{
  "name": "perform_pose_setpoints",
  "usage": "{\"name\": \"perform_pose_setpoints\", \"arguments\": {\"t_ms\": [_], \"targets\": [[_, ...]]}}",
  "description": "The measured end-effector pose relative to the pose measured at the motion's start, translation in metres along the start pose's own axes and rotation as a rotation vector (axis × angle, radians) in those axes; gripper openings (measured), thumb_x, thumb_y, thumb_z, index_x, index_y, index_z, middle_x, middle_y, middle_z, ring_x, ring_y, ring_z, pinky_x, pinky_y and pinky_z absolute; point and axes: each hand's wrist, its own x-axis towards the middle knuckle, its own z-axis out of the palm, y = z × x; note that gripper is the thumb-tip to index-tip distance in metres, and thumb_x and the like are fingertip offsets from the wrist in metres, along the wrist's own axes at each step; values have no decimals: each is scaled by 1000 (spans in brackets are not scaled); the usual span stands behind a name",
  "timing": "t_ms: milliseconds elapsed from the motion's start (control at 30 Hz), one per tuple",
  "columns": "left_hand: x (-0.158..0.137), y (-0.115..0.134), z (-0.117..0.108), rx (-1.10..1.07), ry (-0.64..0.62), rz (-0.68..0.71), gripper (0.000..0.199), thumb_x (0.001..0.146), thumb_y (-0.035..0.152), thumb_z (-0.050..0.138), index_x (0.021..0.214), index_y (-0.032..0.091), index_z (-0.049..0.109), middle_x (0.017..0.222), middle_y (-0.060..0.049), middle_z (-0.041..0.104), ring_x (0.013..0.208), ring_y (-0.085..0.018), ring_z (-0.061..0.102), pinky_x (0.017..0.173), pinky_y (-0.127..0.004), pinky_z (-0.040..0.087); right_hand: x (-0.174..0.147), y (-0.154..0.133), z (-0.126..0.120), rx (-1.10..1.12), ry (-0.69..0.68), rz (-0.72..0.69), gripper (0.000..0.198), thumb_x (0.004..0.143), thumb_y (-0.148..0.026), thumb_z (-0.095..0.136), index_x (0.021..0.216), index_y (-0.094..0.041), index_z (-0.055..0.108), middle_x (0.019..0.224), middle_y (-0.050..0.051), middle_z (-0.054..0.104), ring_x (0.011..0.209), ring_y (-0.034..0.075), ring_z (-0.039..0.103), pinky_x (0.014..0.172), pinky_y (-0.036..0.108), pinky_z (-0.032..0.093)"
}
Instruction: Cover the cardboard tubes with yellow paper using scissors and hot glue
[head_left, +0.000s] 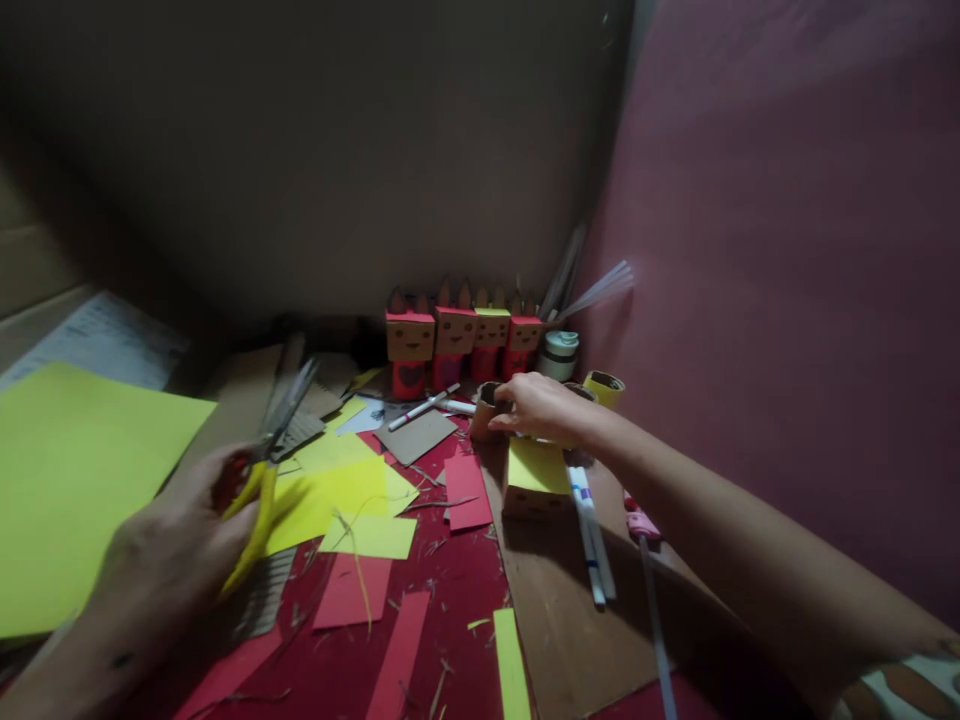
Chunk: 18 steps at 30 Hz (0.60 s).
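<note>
– 2 hands at work in the head view: the left hand (169,560) is closed around yellow-handled scissors (259,480), blades up and blurred, beside a big yellow sheet (67,480).

– And the right hand (544,408)?

– It reaches to a cardboard tube (486,410), fingers curled at its rim; whether it truly grips, I cannot tell. I judge this a fetching step: the tube needs a firm pinch before lifting.

– What crowds it?

– 4 red paper figures (457,345) stand just behind, 2 markers (589,530) and a yellow-topped box (534,480) lie near the wrist, and paper scraps (360,500) litter the red mat (450,590).
</note>
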Motion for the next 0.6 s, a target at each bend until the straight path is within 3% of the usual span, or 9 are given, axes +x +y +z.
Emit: {"name": "perform_pose_setpoints", "arguments": {"t_ms": [100,233,300,400,500,600], "targets": [[-4,12,-8,135,-139,37,50,72,43,49,114,18,59,98,-12,69,84,-32,64,75,-39,47,1,-3,0,31,32,10,9,75,-18,63,74,-15,71,62,4,59,58,15,51,54,28,33],[-6,13,-6,115,-228,61,51,73,36,49,118,14,56,93,-12,68,83,-30,64,77,-38,47,-16,-20,-19,136,256,-7,14,80,-23,58,73,-13,65,73,4,57,67,14,50,60,28,35],[-6,12,-4,101,-249,66,50,73,35,49,118,13,55,94,-12,68,85,-29,65,78,-38,47,-35,-35,-27,474,364,-43,21,78,-31,64,67,-14,60,65,0,53,60,12,46,54,26,33],[-7,11,-3,81,-266,90,50,74,34,50,118,12,54,95,-13,68,86,-28,65,78,-39,49,-66,-57,-24,836,259,-77,17,76,-29,66,69,-15,61,62,-2,51,58,11,47,53,25,34],[-13,13,-3,59,-288,139,48,77,33,49,120,13,52,97,-12,67,85,-25,65,76,-37,50,-87,-70,-5,956,90,-121,20,77,-27,66,63,-16,57,65,-1,52,61,12,48,54,25,37],[-28,20,2,45,-343,213,40,79,27,49,117,17,53,92,-8,68,76,-21,65,69,-32,51,-96,-74,16,986,30,-202,20,83,-29,64,68,-16,61,71,1,57,69,14,53,61,26,42]]}}
